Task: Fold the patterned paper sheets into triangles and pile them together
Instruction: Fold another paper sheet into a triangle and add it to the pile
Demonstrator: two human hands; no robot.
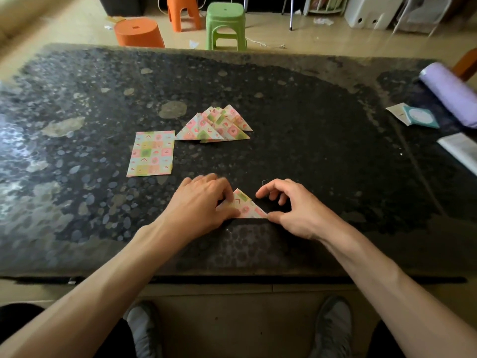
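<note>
A folded patterned paper triangle (246,206) lies on the dark table (309,156) near its front edge. My left hand (201,202) lies flat over the triangle's left part and presses it down. My right hand (289,206) touches the triangle's right corner with its thumb, while the curled fingers hover above the table. Farther back sits a pile of folded triangles (216,125), fanned and overlapping. Left of that pile lies a flat stack of unfolded patterned sheets (151,153).
A lilac roll (449,91), a teal-and-white packet (413,116) and a white booklet (462,151) sit at the table's right end. Orange stools (139,32) and a green stool (225,24) stand on the floor beyond the far edge. My feet show below the table.
</note>
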